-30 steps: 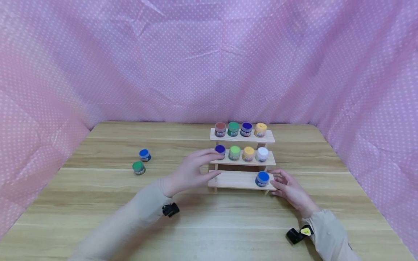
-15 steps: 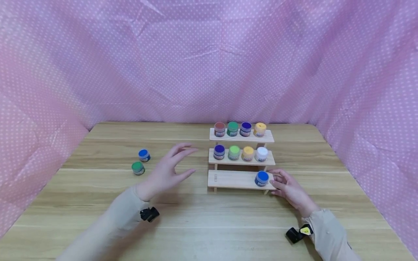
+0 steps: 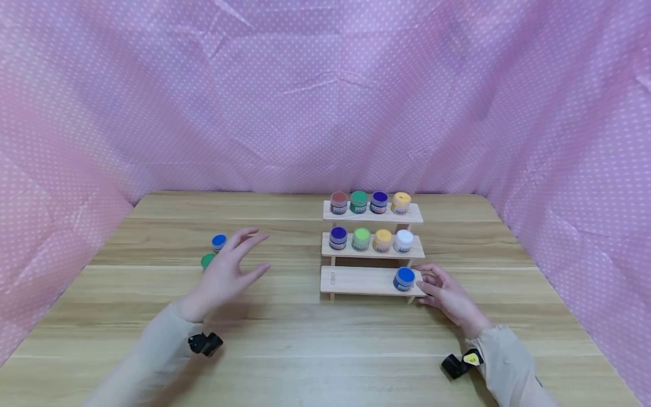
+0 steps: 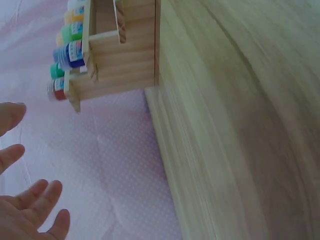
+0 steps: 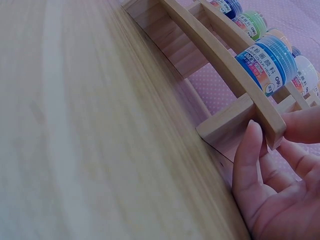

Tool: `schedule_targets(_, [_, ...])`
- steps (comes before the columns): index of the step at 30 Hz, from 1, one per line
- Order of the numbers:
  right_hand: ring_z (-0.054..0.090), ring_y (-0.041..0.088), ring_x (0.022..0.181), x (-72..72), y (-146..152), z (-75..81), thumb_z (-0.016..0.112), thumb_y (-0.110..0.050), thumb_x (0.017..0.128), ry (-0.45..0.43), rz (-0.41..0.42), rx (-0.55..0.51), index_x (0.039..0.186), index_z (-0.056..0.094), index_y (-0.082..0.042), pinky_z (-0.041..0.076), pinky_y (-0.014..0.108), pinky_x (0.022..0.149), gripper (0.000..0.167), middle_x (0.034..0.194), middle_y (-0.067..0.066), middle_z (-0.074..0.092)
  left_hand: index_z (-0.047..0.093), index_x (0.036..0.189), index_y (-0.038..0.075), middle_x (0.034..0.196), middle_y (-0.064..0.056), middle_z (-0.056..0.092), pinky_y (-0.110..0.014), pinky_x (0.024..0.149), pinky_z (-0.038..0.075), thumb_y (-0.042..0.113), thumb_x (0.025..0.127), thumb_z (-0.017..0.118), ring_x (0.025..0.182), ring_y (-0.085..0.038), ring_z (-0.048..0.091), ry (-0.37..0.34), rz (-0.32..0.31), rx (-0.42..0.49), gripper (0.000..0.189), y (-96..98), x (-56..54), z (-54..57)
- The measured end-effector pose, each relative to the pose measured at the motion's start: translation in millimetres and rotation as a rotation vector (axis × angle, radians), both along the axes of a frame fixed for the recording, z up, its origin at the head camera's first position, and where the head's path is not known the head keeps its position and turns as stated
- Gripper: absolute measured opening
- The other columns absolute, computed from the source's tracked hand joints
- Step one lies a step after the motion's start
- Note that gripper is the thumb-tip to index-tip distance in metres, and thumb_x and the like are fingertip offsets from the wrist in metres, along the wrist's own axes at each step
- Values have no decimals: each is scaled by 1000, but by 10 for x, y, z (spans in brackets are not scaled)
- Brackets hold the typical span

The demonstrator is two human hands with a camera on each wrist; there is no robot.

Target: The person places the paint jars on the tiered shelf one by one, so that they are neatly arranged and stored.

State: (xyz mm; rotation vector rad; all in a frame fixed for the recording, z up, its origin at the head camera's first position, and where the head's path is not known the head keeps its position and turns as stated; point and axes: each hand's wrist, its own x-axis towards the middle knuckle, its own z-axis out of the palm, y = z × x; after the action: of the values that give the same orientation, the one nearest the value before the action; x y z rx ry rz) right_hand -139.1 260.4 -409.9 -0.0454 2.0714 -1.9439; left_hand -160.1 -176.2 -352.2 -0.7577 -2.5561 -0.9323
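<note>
My left hand [image 3: 222, 281] is over the left part of the table, fingers spread and thumb apart, holding nothing. Partly hidden behind it are a paint jar with a blue lid [image 3: 219, 241] and one with a green lid [image 3: 207, 260]. With my right hand [image 3: 450, 297] I grip the right end of the lowest board of a three-step wooden stand [image 3: 358, 280]; the right wrist view has thumb and fingers [image 5: 248, 155] at the board's end. Close to that hand, a blue paint jar [image 5: 267, 65] stands upright on the lowest step.
Paint jars line the middle step, among them a light green one [image 3: 361, 239] and a white one [image 3: 404, 241]. More stand on the top step, including a red-brown one [image 3: 338, 203]. A pink dotted cloth [image 3: 285, 102] hangs behind the wooden table [image 3: 305, 350].
My left hand has travelled left, away from the stand, and now overlaps the two loose jars. My right hand keeps its grip on the stand.
</note>
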Motion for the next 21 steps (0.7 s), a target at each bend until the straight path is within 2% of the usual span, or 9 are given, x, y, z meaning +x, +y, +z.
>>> schedule_targets(3, [59, 8, 86, -1, -11, -19, 50, -6, 96, 8, 5, 0, 118, 49, -15, 55, 25, 71, 24, 99, -5, 57, 51, 134, 8, 136, -19, 42, -21, 46, 47, 11, 82, 74, 85, -23, 61, -19, 22, -14, 57, -91, 11, -26])
schedule_targets(7, [58, 7, 85, 13, -20, -50, 51, -7, 96, 2, 16, 2, 119, 48, -14, 55, 25, 71, 24, 98, -4, 57, 52, 132, 7, 133, -20, 44, -32, 64, 54, 8, 81, 74, 106, -34, 56, -18, 55, -10, 56, -225, 42, -78])
schedule_targets(11, [58, 7, 84, 25, -19, -68, 50, -6, 96, -4, 19, 1, 117, 49, -16, 55, 25, 71, 23, 95, -3, 56, 53, 130, 4, 130, -23, 45, -41, 71, 53, 3, 80, 74, 112, -38, 50, -36, 87, 15, 54, -337, 65, -122])
schedule_targets(15, [58, 7, 84, 13, -12, -53, 50, -7, 96, 4, 8, 9, 120, 48, -14, 55, 24, 71, 25, 97, -4, 57, 54, 127, 1, 127, -24, 46, -54, 90, 43, 3, 80, 73, 115, -39, 46, -51, 115, 32, 51, -414, 59, -125])
schedule_targets(21, [58, 7, 86, 3, 4, -9, 50, -7, 97, 0, 6, 14, 121, 47, -13, 55, 24, 70, 25, 100, -5, 57, 55, 125, -1, 123, -29, 45, -53, 86, 40, 0, 78, 73, 111, -40, 46, -59, 156, 44, 50, -553, 15, -123])
